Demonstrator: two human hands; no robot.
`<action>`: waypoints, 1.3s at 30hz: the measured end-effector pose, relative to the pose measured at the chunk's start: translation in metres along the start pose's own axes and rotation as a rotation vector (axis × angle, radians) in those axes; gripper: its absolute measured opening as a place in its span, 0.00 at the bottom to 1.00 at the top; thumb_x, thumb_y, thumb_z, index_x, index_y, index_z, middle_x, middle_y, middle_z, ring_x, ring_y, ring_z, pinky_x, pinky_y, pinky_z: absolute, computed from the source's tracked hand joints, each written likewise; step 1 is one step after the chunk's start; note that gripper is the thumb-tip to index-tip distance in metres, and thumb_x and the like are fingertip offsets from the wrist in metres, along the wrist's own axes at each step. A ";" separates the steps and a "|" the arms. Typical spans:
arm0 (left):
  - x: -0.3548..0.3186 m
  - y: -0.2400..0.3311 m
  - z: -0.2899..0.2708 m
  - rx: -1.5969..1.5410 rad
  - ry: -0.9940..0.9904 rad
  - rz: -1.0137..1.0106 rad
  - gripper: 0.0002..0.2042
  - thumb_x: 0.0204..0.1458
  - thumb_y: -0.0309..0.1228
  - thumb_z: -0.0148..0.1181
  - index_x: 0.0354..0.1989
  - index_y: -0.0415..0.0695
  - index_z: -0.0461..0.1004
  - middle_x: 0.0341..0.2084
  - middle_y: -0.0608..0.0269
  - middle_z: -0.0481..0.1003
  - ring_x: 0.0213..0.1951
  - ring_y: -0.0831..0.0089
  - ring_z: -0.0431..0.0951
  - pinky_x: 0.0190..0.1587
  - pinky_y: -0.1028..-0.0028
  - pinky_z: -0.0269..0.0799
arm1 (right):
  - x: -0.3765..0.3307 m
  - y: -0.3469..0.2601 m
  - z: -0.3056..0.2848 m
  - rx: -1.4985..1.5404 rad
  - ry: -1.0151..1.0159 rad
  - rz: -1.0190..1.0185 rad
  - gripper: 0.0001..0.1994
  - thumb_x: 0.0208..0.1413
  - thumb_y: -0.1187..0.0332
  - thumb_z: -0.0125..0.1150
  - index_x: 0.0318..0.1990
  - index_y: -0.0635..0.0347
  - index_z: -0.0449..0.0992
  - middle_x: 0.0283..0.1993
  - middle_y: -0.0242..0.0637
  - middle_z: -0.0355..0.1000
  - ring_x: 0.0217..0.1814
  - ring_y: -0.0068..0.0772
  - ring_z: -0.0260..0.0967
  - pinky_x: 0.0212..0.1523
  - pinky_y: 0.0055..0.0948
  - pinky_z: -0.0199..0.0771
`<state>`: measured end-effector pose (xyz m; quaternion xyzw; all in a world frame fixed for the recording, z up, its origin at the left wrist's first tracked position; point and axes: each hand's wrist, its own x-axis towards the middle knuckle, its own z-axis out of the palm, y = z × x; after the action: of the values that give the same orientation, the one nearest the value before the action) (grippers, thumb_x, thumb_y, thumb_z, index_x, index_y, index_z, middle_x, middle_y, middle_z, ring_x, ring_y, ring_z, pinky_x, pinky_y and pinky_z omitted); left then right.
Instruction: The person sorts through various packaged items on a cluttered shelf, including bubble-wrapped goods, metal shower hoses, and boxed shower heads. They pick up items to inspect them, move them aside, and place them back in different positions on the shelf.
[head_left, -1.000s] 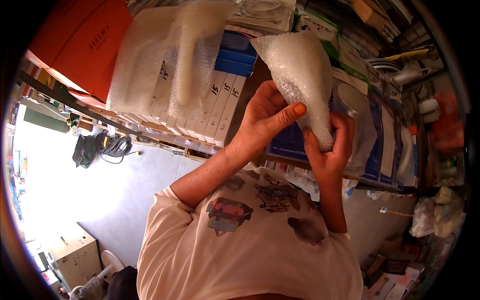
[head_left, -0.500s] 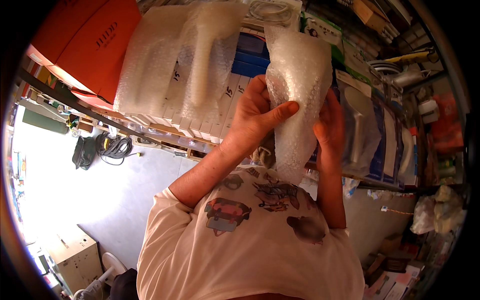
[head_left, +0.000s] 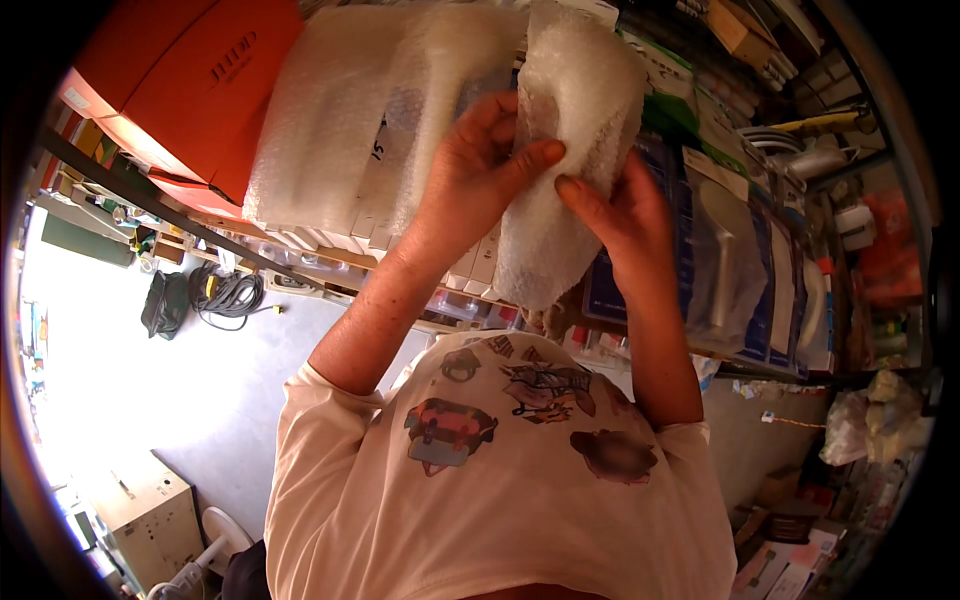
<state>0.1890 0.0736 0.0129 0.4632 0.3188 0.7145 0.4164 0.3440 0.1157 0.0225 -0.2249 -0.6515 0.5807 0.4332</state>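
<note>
In front of my chest I hold a bubble-wrapped shower head, wide at the top and narrowing toward me; the wrap blurs its detail. My left hand grips its left side, thumb on the front and fingers partly behind. From the right, my right hand closes on it with the thumb pressed on the front; its other fingers are mostly hidden. Just left of my left hand, a similar bubble-wrapped piece lies on a row of white boxes, beside another sheet of bubble wrap.
An orange box stands at the far left of the shelf. To the right lie clear packs with white handles on blue card. Below left, a coiled black cable rests on the floor near a cream cabinet.
The wrapped shower head has moved slightly left and away from me, with its lower end raised. My right hand has come in onto its front, thumb near the left thumb.
</note>
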 end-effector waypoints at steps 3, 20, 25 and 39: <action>0.008 0.003 -0.024 0.255 0.006 0.052 0.20 0.53 0.22 0.57 0.54 0.36 0.63 0.41 0.52 0.76 0.42 0.71 0.76 0.44 0.75 0.71 | 0.022 0.017 0.012 -0.039 0.035 -0.013 0.24 0.50 0.67 0.67 0.53 0.63 0.67 0.47 0.35 0.71 0.47 0.24 0.69 0.46 0.25 0.69; -0.024 0.009 -0.060 1.277 0.215 0.368 0.22 0.47 0.25 0.59 0.54 0.49 0.70 0.51 0.48 0.66 0.51 0.52 0.67 0.51 0.59 0.65 | 0.037 0.053 0.030 -0.104 0.111 -0.039 0.23 0.51 0.61 0.66 0.49 0.65 0.68 0.44 0.38 0.73 0.43 0.25 0.70 0.43 0.25 0.70; -0.016 0.002 -0.066 0.987 0.148 0.395 0.24 0.49 0.21 0.55 0.57 0.45 0.66 0.49 0.45 0.65 0.48 0.49 0.69 0.50 0.63 0.67 | 0.040 0.051 0.033 -0.180 0.113 -0.034 0.23 0.50 0.62 0.66 0.49 0.65 0.68 0.43 0.38 0.73 0.42 0.25 0.71 0.43 0.24 0.70; -0.022 0.000 -0.066 1.125 0.264 0.381 0.23 0.50 0.19 0.53 0.57 0.45 0.67 0.49 0.47 0.65 0.50 0.53 0.68 0.51 0.64 0.66 | 0.053 0.061 0.052 -0.110 0.098 -0.062 0.21 0.51 0.65 0.66 0.48 0.65 0.67 0.43 0.37 0.73 0.43 0.24 0.70 0.43 0.24 0.70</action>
<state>0.1329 0.0490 -0.0202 0.5687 0.6078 0.5497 -0.0706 0.2609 0.1425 -0.0168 -0.2560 -0.6673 0.5186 0.4693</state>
